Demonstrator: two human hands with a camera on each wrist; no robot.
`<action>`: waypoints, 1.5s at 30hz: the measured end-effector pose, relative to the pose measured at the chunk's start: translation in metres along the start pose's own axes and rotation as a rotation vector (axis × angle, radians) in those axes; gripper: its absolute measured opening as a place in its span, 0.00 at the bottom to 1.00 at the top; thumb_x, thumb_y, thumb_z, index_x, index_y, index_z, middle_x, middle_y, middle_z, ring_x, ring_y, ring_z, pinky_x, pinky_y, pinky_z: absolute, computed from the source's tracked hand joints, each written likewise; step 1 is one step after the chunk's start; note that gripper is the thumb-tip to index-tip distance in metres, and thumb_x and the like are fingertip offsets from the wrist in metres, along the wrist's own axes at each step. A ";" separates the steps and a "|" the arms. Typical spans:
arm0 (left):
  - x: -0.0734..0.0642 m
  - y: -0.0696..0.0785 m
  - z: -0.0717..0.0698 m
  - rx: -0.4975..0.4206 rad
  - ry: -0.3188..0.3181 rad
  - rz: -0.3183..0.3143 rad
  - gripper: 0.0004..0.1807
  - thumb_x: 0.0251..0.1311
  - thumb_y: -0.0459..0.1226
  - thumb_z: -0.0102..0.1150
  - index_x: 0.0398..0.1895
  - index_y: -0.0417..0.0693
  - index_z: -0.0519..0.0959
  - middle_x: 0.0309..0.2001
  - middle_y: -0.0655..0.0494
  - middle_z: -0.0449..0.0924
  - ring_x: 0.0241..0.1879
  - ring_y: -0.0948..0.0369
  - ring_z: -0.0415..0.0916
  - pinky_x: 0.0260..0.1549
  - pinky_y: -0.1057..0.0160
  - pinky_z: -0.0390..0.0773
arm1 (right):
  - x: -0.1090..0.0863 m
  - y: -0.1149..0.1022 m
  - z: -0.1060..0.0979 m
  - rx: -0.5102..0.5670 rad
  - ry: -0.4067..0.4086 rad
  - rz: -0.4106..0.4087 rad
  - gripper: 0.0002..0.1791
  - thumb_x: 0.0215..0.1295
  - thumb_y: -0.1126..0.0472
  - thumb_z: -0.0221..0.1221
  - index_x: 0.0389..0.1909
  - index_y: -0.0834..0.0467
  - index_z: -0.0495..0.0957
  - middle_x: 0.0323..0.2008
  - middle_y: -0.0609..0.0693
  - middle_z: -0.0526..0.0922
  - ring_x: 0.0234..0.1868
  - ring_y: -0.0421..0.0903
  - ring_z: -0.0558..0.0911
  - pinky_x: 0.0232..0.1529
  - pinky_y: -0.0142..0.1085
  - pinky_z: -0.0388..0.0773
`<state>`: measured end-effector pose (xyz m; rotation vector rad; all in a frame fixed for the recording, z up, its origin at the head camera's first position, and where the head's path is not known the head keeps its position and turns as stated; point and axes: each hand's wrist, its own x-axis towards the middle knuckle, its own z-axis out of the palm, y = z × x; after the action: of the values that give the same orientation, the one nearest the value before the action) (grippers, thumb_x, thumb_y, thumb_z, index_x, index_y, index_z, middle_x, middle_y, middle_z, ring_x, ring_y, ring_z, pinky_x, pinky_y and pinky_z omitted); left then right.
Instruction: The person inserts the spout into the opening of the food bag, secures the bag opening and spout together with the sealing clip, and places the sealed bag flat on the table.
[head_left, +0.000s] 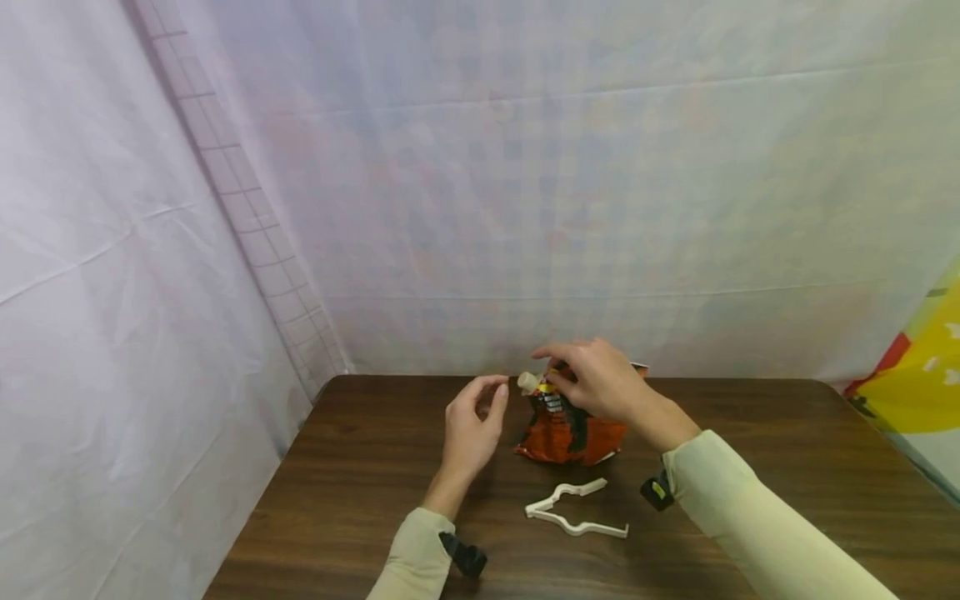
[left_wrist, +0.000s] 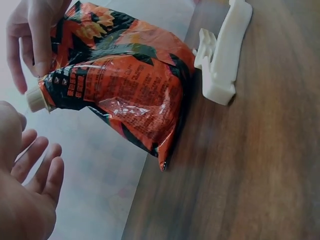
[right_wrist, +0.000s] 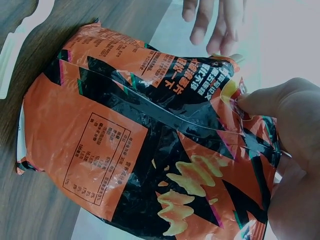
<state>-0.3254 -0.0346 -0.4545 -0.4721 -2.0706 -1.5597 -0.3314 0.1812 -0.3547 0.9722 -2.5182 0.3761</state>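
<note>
Orange-and-black bag (head_left: 573, 437) resting on the brown table (head_left: 360, 467), top pinched by my right hand (head_left: 600, 382), cream cap (left_wrist: 36, 99) near my loosely curved, empty left hand (head_left: 468, 425), white clip (left_wrist: 228, 50) lying spread nearer me

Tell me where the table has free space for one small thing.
The table is bare between its left edge and the left hand, and right of the right sleeve. It is crowded where the right hand grips the orange bag, with the white clip in front.

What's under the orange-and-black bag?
Brown tabletop shows around its lower edge. The bag itself covers whatever lies directly beneath, so that can't be seen.
</note>
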 end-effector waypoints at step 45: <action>-0.067 0.009 -0.022 0.334 -0.789 0.151 0.12 0.55 0.39 0.75 0.41 0.50 0.84 0.31 0.63 0.85 0.31 0.72 0.79 0.33 0.77 0.79 | 0.000 -0.009 -0.004 -0.022 -0.003 0.004 0.19 0.67 0.59 0.64 0.59 0.46 0.79 0.39 0.41 0.89 0.26 0.33 0.79 0.39 0.42 0.79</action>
<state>-0.2621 -0.0518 -0.4809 -1.2252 -2.7079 -0.9762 -0.3238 0.1765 -0.3504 0.9608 -2.5220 0.3478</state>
